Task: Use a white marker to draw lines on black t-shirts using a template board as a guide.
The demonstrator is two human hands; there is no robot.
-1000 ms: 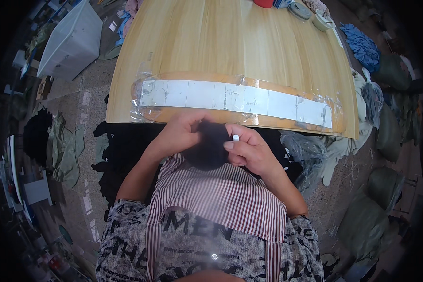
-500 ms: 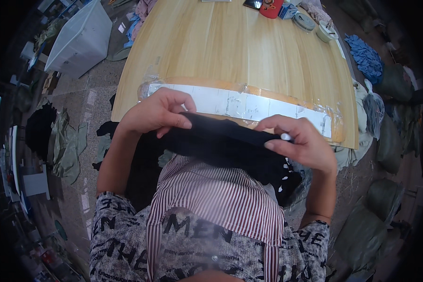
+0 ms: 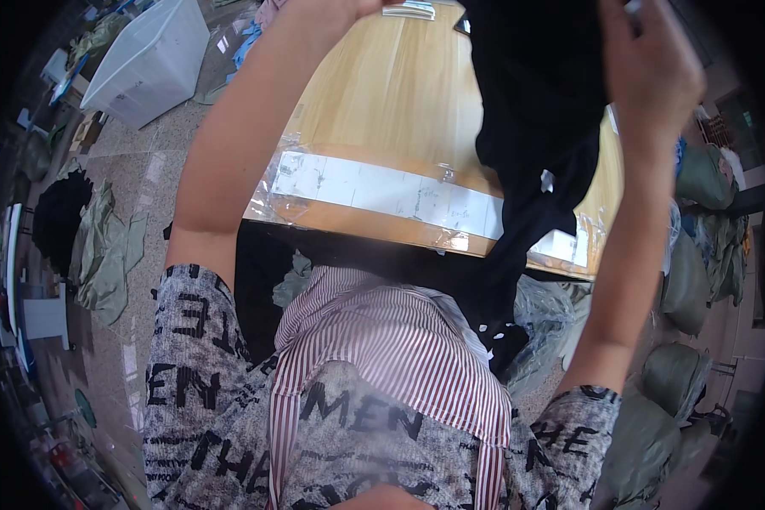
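Note:
A black garment (image 3: 535,93) hangs stretched over the table, its lower end trailing down past the near edge by my apron. Small white tags or scraps (image 3: 547,180) show on the cloth. Raised at the upper right, my right hand (image 3: 654,81) is closed at the garment's right side, its fingertips partly cut off by the frame edge. A small white object (image 3: 633,7) shows between its fingers. My left hand (image 3: 348,7) is at the top edge, left of the garment. Most of it lies outside the picture, so its fingers are hidden.
The wooden table (image 3: 382,93) has a white marked strip (image 3: 391,191) taped along its near edge. A white bin (image 3: 149,68) stands on the floor at far left. Pale green cloth (image 3: 106,255) and a black heap (image 3: 59,212) lie left; dark green sacks (image 3: 688,272) stand right.
Both hands have gone up and away from my body over the table. The black garment, earlier held across my lap between both hands, now hangs lengthwise at the right.

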